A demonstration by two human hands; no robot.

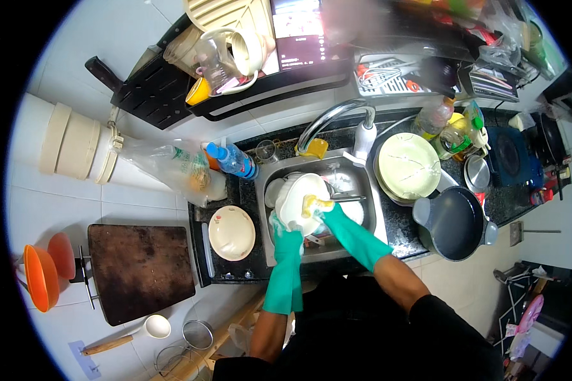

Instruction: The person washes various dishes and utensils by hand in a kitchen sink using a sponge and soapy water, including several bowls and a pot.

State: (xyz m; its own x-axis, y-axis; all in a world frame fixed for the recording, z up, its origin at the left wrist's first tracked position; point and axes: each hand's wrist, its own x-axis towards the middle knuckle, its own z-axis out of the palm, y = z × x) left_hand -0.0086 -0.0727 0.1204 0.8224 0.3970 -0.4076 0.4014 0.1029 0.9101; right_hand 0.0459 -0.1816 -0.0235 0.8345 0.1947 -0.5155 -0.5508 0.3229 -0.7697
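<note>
Both my hands wear green rubber gloves and are over a stainless steel sink [333, 164]. My left hand [287, 234], flecked with suds, grips the near left rim of a white bowl [293, 190]. The bowl is tilted, its hollow facing me. My right hand [321, 211] presses a yellow sponge [312, 205] against the inside of the bowl; foam covers its fingertips. Beneath and behind the bowl lie other dishes, partly hidden, and a dark utensil handle [349, 198] sticks out to the right. The chrome faucet [333, 116] arches over the back of the sink.
Left of the sink sits a cream plate [231, 233], with a blue bottle [233, 161] behind it. On the right counter are stacked pale green plates [409, 165] and a dark pot [453, 224] near the front edge. A cutting board [140, 271] hangs at left.
</note>
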